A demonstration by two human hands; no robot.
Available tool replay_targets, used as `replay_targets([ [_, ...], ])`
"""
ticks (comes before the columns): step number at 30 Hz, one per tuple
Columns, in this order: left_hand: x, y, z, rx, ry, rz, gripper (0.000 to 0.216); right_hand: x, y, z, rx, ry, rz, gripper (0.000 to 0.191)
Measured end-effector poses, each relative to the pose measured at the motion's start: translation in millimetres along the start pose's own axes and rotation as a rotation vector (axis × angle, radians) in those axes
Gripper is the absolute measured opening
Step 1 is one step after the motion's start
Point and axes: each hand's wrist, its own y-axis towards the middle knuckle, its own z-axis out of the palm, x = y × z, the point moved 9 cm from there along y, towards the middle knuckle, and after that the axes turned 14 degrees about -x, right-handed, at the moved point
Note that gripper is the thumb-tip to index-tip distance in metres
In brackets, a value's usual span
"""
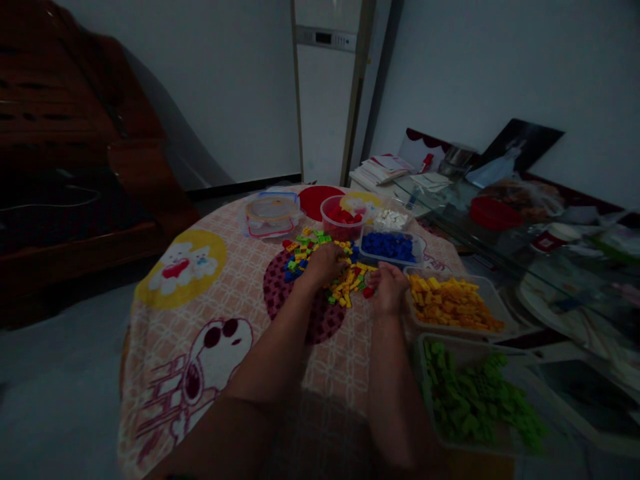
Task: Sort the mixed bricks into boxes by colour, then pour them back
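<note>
A loose pile of mixed toy building bricks [345, 288], in yellow, green, blue and red, lies on the patterned tablecloth [330, 393]. My left hand [326, 263] is over the middle of this pile, its fingers curled down and closed among the bricks; what they grip is hidden. At the pile's right edge, my right hand [391, 287] has its fingers bent together in a pinch, and anything between them is too small to make out. Just beyond it stands a clear box of blue bricks [390, 247]. Close on its right is a box of yellow bricks [450, 301].
Green bricks [475, 393] fill a box at the near right. Behind the pile are a round tub of red bricks [345, 217], white bricks [391, 219] and a lidded clear container [271, 212]. A cluttered glass table [450, 223] adjoins on the right.
</note>
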Motion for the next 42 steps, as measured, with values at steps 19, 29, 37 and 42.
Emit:
replay_targets([
  [19,-6,-8,-27,0.178,-0.061,-0.002,0.012,3,-3,1,0.008,-0.005,0.014,0.018],
  [29,-7,-10,-27,0.217,-0.203,0.028,0.017,3,-4,1,0.013,-0.007,0.009,0.017],
  [37,38,1,-52,-0.043,-0.037,-0.145,0.023,3,-3,2,0.022,-0.004,0.0,0.018],
  [42,19,-4,-25,0.085,-0.045,-0.078,0.02,3,-3,2,0.031,-0.009,-0.007,0.018],
])
